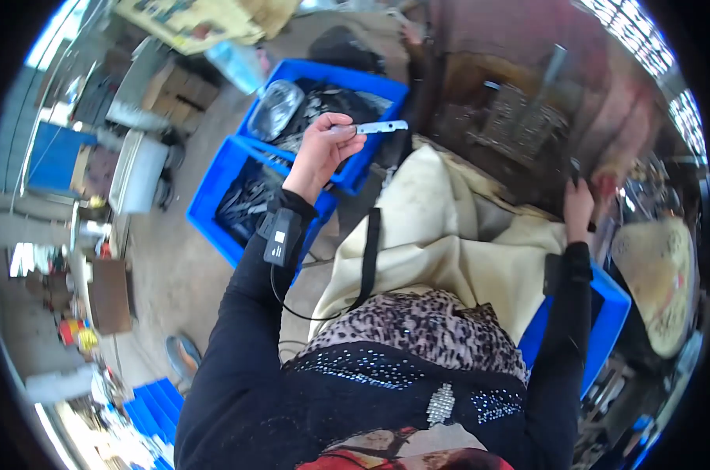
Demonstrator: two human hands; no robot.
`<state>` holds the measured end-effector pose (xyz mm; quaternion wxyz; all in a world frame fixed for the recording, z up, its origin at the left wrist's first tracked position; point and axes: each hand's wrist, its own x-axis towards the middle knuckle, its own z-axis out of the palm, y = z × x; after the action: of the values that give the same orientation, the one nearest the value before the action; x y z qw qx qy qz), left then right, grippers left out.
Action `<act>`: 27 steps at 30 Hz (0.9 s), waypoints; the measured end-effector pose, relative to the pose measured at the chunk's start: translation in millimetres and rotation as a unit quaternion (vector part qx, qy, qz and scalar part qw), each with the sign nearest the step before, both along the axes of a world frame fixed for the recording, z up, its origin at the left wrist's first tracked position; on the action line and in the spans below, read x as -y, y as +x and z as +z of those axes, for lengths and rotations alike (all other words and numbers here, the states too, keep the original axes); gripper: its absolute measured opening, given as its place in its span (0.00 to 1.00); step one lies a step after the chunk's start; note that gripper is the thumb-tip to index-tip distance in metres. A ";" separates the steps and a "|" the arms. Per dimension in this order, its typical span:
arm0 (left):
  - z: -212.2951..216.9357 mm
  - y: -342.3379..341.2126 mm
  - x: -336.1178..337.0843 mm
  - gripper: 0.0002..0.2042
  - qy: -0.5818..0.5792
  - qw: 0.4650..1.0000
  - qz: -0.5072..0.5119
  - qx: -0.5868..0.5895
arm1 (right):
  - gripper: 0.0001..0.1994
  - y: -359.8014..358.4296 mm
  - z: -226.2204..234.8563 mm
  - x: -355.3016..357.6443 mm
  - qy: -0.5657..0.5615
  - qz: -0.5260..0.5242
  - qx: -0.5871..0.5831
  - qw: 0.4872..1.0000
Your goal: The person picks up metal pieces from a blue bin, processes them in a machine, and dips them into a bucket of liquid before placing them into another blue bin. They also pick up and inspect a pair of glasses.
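Between thumb and forefinger of the left hand (321, 149), fingers pinching it at one end, sits a flat metal strip (374, 127) with holes; it sticks out toward 3 o'clock, level, probably lifted clear for a look. Directly under it, at 9 to 12 o'clock of the hand, two blue crates (237, 157) hold dark metal parts, so the strip hangs over the upper crate. Right hand (579, 205) at 3 o'clock of the frame, fingers curled on a dark handle or lever (576, 174) of a rusty machine (519, 117); how firmly they close, cannot tell. A cream cloth (449, 235) drapes the lap between both arms, likely guarding clothes from grime. Another blue crate (605, 313) sits below the right forearm.
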<state>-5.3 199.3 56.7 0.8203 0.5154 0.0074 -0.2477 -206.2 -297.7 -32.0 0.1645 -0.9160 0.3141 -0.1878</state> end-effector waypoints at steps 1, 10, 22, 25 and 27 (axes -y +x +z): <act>-1.9 -0.2 13.7 0.07 -0.012 0.999 -0.030 0.000 | 0.13 0.4 2.6 -4.8 0.005 -0.004 0.020 1.000; -24.0 -12.4 46.2 0.07 0.277 0.939 -0.151 0.136 | 0.11 3.0 17.3 -22.8 0.011 -0.021 0.022 0.999; -3.7 -21.6 35.6 0.13 0.514 0.557 -0.217 0.615 | 0.12 3.3 25.6 -29.6 0.025 -0.027 0.001 0.999; 10.5 -18.9 40.7 0.12 0.470 0.637 -0.216 0.572 | 0.12 3.1 24.8 -29.5 0.026 -0.028 0.004 0.999; 19.0 -18.9 50.2 0.12 0.387 0.818 -0.216 0.366 | 0.11 3.4 24.4 -29.0 0.026 -0.031 0.005 0.999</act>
<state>-24.2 149.1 75.8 0.4205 0.8317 -0.3099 -0.1883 -202.8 -268.7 -7.6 0.1843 -0.9000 0.3466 -0.1893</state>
